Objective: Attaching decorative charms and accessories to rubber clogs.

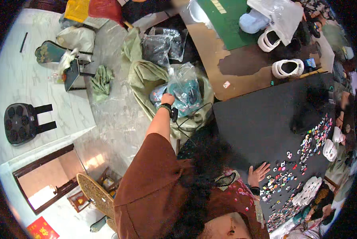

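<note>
My left hand is stretched out over the floor and closed on the top of a clear plastic bag full of teal pieces, which rests in an open olive-green sack. A dark band with a black device sits on that wrist. My right hand lies flat, fingers spread, on a black table. Just right of it are several small colourful charms scattered over the table. White perforated clogs lie at the table's near right edge.
Two white clogs stand on brown cardboard beside a green mat. More plastic bags lie behind the sack. A black stool stands on the pale floor at left. Another person sits at the far right.
</note>
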Motion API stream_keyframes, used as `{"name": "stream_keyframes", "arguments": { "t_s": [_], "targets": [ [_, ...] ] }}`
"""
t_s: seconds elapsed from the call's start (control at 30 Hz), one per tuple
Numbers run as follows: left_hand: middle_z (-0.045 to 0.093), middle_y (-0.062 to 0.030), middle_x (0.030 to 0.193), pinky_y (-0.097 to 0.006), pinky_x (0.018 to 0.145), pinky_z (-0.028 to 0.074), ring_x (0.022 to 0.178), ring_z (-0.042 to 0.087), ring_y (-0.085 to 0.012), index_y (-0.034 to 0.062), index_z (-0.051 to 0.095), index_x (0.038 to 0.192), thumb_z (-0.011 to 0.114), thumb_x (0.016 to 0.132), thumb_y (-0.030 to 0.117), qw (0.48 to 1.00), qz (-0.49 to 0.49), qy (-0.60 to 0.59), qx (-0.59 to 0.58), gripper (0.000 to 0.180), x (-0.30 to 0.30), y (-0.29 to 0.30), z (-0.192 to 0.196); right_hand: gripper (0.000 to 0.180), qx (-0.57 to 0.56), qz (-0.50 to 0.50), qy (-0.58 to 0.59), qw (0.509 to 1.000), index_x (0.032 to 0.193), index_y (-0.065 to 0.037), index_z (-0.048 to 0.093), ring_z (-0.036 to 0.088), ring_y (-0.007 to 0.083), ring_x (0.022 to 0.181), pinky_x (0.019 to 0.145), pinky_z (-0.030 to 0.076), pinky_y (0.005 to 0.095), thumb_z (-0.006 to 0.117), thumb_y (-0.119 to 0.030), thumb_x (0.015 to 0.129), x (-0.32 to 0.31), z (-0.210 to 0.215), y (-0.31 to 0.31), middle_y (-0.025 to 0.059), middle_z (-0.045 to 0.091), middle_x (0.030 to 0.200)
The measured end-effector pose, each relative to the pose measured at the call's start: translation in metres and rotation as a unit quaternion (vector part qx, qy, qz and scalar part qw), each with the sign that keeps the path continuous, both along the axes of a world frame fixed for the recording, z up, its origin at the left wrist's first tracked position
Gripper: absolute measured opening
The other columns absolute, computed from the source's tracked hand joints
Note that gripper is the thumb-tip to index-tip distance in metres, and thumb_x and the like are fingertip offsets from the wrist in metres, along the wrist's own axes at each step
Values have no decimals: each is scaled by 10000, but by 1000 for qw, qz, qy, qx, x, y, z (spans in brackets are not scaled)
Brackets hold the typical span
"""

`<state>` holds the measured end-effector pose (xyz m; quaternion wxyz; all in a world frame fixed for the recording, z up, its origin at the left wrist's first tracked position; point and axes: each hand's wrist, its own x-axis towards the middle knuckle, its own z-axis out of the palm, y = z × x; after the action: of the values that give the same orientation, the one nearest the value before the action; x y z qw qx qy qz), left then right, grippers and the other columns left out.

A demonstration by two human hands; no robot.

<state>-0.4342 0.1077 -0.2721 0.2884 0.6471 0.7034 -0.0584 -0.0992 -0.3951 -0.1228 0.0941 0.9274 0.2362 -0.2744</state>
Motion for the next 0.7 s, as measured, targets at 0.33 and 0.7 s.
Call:
{"name": "stream_keyframes", "arguments": {
  "t_s": [0.33,0.7],
  "targets": [
    [558,-275,1104,-435,883,440,991,562,-400,-46,495,1162,562,764,278,998,64,-14,-13,517,43,5,-77,870,-24,8,-20,999,1431,-88,-64,-80,404,1359,1055,80,563,485,-434,852,4,-8,-7,144,-135,1490],
    [517,-289,1163,-423,860,458,1066,540,-366,-108,527,1084,519,803,538,984,123,110,-69,704,123,10,-157,905,-34,37,-46,998,1421,-35,-59,-105,388,1361,1048,79,585,463,-495,842,10,-7,-44,178,-129,1483]
  ]
}}
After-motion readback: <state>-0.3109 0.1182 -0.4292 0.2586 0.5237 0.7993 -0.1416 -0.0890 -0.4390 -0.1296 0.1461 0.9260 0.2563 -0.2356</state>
